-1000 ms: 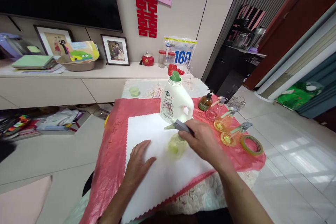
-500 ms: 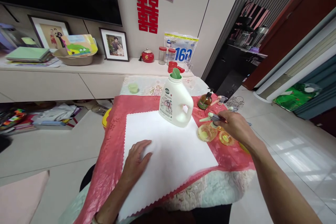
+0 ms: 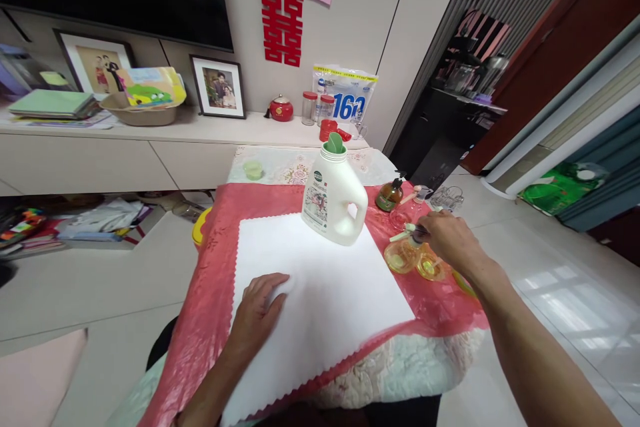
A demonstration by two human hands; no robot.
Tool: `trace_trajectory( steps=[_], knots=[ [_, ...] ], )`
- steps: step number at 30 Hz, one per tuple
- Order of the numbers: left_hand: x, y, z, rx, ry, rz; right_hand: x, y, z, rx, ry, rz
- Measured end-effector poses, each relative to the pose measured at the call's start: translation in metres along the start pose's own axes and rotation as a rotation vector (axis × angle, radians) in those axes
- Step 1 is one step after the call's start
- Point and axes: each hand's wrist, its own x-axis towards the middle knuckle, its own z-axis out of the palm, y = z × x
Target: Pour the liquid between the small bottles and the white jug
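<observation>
My left hand [image 3: 260, 307] rests on a white sheet with a zigzag edge [image 3: 325, 293], its fingers loosely stretched and holding nothing. At the right of the table, my right hand [image 3: 447, 235] is closed round the top of a clear spray bottle [image 3: 401, 255] with yellowish contents. My fingers hide part of its head. Close beside it stands an amber-tinted clear container [image 3: 430, 267]. A big white detergent jug [image 3: 333, 197] with a green spout [image 3: 335, 143] stands upright at the sheet's far edge. Behind my right hand is a brown pump bottle [image 3: 389, 195].
A red plastic cover [image 3: 210, 280] lies under the sheet. Near the table's far left is a small pale green cup [image 3: 253, 170]. A pinkish clear bottle [image 3: 400, 216] stands by the pump bottle. The cabinet top [image 3: 260, 130] behind holds jars, a red pot [image 3: 281, 109] and framed photos.
My right hand has moved slightly right with the spray bottle, taking it from the sheet's edge towards the amber container. My left hand stays in nearly the same place.
</observation>
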Motion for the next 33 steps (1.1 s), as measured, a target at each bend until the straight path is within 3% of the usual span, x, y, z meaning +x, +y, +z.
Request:
trace_trajectory(
  steps=[8,12,15,18,27,30,33],
  knots=[
    [0.000,-0.001,0.000,0.005,0.008,0.020,-0.006,-0.003,-0.009,-0.024,0.039,0.012],
    [0.000,-0.002,0.001,0.016,-0.006,0.017,-0.018,-0.008,-0.019,0.004,0.132,0.022],
    [0.000,-0.002,0.001,0.030,-0.013,0.026,-0.029,-0.020,-0.029,0.071,0.227,-0.007],
    [0.000,-0.001,0.000,0.043,-0.021,0.037,-0.037,-0.049,-0.028,0.209,0.247,-0.128],
    [-0.001,-0.001,-0.002,0.040,-0.025,0.030,-0.036,-0.192,0.052,0.696,0.001,-0.457],
    [-0.001,0.001,-0.003,0.028,-0.016,0.005,-0.028,-0.221,0.070,0.935,-0.031,-0.539],
    [-0.002,0.003,-0.004,0.004,0.009,-0.020,-0.016,-0.234,0.089,1.199,-0.083,-0.551]
  ],
)
